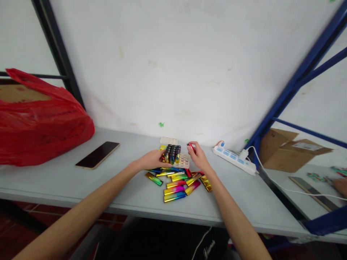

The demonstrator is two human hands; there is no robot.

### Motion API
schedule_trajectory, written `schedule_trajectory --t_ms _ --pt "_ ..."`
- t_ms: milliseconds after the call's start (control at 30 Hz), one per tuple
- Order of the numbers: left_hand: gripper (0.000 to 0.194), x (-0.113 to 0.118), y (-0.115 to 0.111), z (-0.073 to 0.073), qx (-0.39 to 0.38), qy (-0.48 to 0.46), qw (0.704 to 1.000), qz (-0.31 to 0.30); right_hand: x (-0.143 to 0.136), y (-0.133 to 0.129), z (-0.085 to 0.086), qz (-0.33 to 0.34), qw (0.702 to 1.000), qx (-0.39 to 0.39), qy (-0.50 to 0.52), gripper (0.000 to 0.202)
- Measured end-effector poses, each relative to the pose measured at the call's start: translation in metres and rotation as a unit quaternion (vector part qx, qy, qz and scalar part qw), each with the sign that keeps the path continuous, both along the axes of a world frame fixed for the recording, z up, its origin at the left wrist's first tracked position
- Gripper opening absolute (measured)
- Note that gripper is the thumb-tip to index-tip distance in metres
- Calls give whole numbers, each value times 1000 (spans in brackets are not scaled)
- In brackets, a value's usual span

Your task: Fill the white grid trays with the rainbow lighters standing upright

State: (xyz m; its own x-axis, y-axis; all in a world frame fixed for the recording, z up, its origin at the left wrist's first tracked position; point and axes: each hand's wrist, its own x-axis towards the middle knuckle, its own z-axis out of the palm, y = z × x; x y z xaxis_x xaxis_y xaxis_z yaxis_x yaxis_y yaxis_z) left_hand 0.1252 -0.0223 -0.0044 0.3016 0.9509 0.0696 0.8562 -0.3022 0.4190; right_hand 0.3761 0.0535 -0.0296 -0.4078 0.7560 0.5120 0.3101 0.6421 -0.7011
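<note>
A white tray with rows of holes (pixel 184 161) lies on the table, and shiny lighters (pixel 172 153) with dark tops stand upright in its left part. My left hand (pixel 152 160) is closed around the tray's left end, its thumb along the front; the other fingers are partly hidden behind the lighters. Just right of the tray, my right hand (pixel 197 156) pinches a red lighter (pixel 192 147) with a dark end, held tilted above the table. Several loose lighters (pixel 175 190) in gold, green, pink and blue lie in a pile in front of the tray.
Behind stands another white holed tray (pixel 168 141). A phone (pixel 98 154) and a red plastic bag (pixel 46 122) are on the left. A power strip (pixel 235 160) with a white cable lies right, near a blue frame (pixel 287 94). Beyond it are cardboard boxes (pixel 290 153) and another person's hand (pixel 341 186).
</note>
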Motion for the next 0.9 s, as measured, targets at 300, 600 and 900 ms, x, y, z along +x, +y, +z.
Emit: schedule_trajectory --t_ms 300,600,900 --pt "66 0 0 0 -2 -2 1000 -7 -8 -10 4 -53 995 59 -64 48" --pt "68 -1 1 -1 4 5 1000 -2 -9 -11 3 -113 984 111 -80 36" --pt "69 -1 1 -3 9 -20 1000 -10 -9 -24 16 -61 986 146 -51 34"
